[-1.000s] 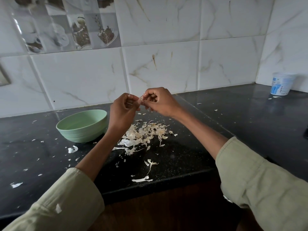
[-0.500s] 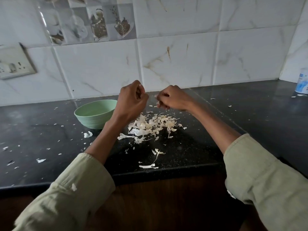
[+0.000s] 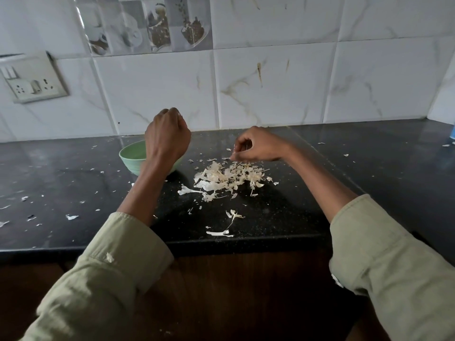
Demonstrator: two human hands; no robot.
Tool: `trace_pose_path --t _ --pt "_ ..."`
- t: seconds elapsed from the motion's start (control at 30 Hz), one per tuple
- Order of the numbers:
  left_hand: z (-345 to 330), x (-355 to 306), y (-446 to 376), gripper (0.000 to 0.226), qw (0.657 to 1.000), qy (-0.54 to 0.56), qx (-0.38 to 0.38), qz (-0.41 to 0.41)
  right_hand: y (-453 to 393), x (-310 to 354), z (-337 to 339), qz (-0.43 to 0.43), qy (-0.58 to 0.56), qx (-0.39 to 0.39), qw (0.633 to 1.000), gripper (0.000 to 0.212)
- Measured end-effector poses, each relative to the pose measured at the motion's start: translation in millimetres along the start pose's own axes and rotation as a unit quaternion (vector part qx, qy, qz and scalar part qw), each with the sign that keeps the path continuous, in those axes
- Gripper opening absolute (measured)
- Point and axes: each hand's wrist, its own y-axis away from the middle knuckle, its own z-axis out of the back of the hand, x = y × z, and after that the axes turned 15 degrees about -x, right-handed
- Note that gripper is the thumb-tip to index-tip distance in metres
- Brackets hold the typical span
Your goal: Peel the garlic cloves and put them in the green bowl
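Hands have parted: the left hand (image 3: 168,137), fingers curled round what I take to be the peeled clove (hidden), now hangs over the bowl (image 3: 134,156), while the right hand (image 3: 258,146) pinches skin above the peels (image 3: 229,177), so a drop looks next.

Olive-green shirt sleeves (image 3: 118,271), cuffs rolled back, forearms bare

The tabletop (image 3: 283,217) is black speckled stone, polished and faintly reflective. Behind it at twelve o'clock, the wall tiles (image 3: 270,82) are glossy, marble-veined white. The green bowl (image 3: 131,156) looks like smooth matt plastic. The garlic skins (image 3: 229,178) are dry and papery. The sleeves (image 3: 394,262) are matt olive cloth.
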Motion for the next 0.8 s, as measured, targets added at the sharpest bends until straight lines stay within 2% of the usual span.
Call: trace_pose_path --t 0.1,0.2,0.3,0.4,0.53,0.67,0.8 --pt "-3.9 2.3 -1.7 0.025 1.0 0.0 -0.005 -0.018 -0.2 -0.6 5.5 0.01 -0.039 0.09 0.995 0.029" --pt "-6.6 -2.5 1.7 0.025 0.997 0.049 0.005 -0.055 -1.6 -0.9 11.6 0.009 -0.074 0.101 0.992 0.034" --pt "-10.9 -11.4 10.8 0.022 0.98 0.146 0.084 -0.105 -0.9 -0.6 16.0 0.005 -0.05 0.124 0.991 0.038" --pt "-16.1 -19.4 22.0 0.021 0.96 0.182 0.17 -0.126 -0.1 -1.0 6.5 0.014 0.011 0.169 0.985 0.037" --pt "-23.9 -20.4 31.8 0.015 0.943 0.177 0.248 -0.133 -3.0 -4.6 -6.5 0.019 0.033 0.132 0.991 0.026" --pt "-26.8 -18.5 32.9 0.012 0.929 0.19 0.302 -0.102 -2.6 -9.6 -1.8 0.005 0.027 0.085 0.996 0.017" --pt "-29.1 -17.8 35.3 0.018 0.915 0.192 0.343 -0.093 -0.7 -10.9 10.8 -0.016 -0.022 0.085 0.996 0.008"
